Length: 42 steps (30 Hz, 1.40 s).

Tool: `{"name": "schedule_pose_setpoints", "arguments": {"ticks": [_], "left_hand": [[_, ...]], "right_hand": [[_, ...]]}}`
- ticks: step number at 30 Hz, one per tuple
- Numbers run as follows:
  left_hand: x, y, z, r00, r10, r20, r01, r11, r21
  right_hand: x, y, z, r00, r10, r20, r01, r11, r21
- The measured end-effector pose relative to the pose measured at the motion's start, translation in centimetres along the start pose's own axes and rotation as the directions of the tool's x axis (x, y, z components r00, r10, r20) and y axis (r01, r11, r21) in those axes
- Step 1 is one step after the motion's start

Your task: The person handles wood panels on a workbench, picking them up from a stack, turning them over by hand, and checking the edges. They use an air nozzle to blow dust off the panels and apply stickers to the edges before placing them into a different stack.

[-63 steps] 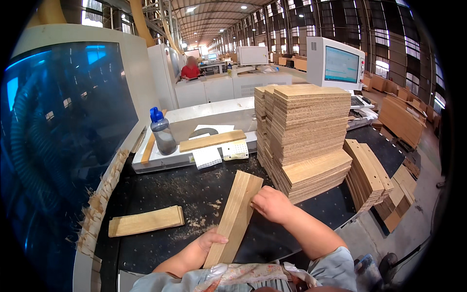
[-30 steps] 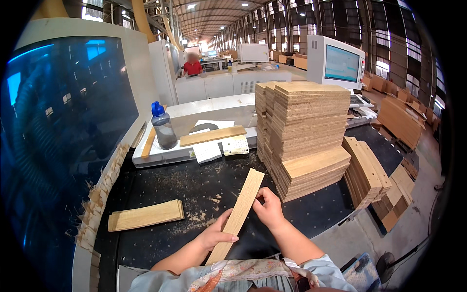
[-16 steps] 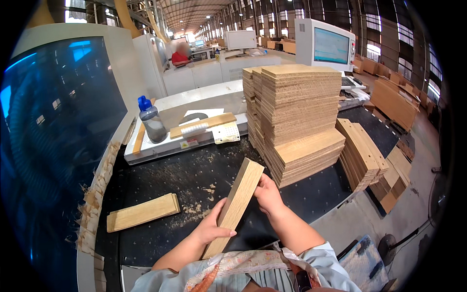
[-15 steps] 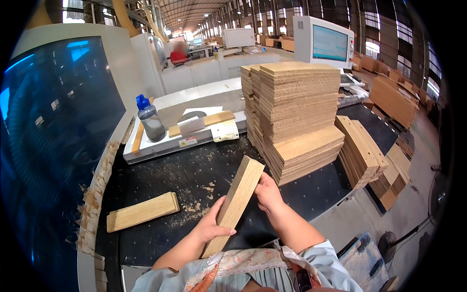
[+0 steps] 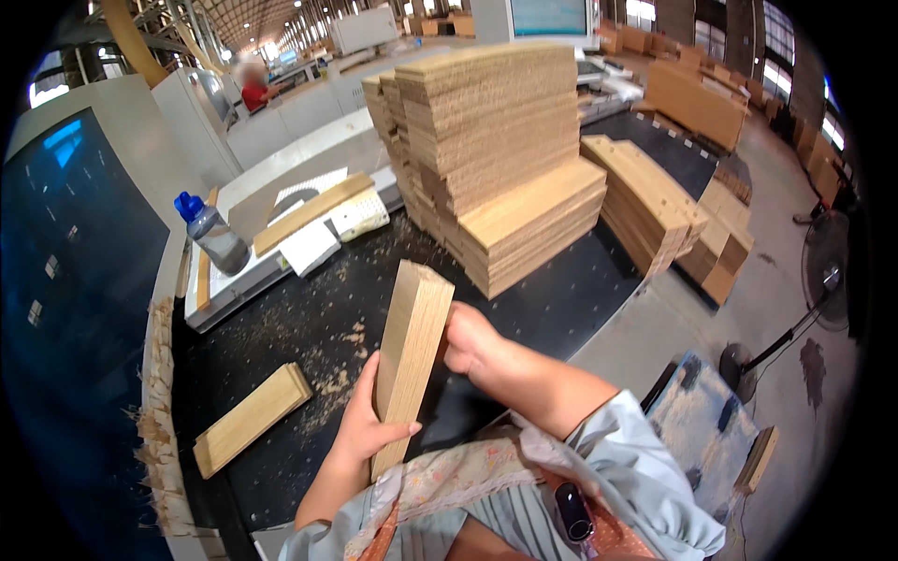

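left hand (image 5: 360, 425) clamped on lower wooden board (image 5: 409, 360) | right hand (image 5: 472, 341) clamped on its upper edge | board tilted above black counter (image 5: 309, 327) | second board (image 5: 251, 418) lying left

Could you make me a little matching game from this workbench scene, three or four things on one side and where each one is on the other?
Things:
1. wooden board
2. short plank
3. water bottle
4. tall stack of boards

Places:
A. lying flat on the black table, left of the hands
B. upright on the grey tray, far left
C. held tilted up between left hand and right hand
D. standing behind the hands

Pairs: 1-C, 2-A, 3-B, 4-D
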<state>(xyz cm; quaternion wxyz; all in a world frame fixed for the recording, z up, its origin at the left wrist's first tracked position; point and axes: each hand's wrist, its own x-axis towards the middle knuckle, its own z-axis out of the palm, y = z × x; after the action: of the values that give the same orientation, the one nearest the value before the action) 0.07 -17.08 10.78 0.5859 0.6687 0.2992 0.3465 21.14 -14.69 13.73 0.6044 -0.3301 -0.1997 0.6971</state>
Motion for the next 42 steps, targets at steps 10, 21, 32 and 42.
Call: {"name": "schedule_pose_setpoints", "arguments": {"ticks": [10,21,32,42], "left_hand": [[-0.6,-0.2,-3.3,0.980,-0.151,0.130,0.198,0.811,-0.551],[0.2,0.5,-2.9,0.981,-0.151,0.124,0.194,0.834,-0.517],[1.7,1.2,-2.0,0.979,0.124,-0.160,-0.085,0.969,0.234],[-0.5,4.6,-1.8,0.987,0.156,-0.047,-0.046,0.544,0.838]], "right_hand": [[1.4,0.6,0.9,0.200,-0.600,0.775,0.803,-0.353,-0.481],[2.9,-1.8,1.2,0.058,-0.254,0.965,0.600,-0.764,-0.237],[4.7,5.4,2.6,0.913,-0.406,0.050,0.409,0.904,-0.122],[0.9,1.7,-0.1,0.984,0.100,0.145,-0.131,0.966,0.224]]}}
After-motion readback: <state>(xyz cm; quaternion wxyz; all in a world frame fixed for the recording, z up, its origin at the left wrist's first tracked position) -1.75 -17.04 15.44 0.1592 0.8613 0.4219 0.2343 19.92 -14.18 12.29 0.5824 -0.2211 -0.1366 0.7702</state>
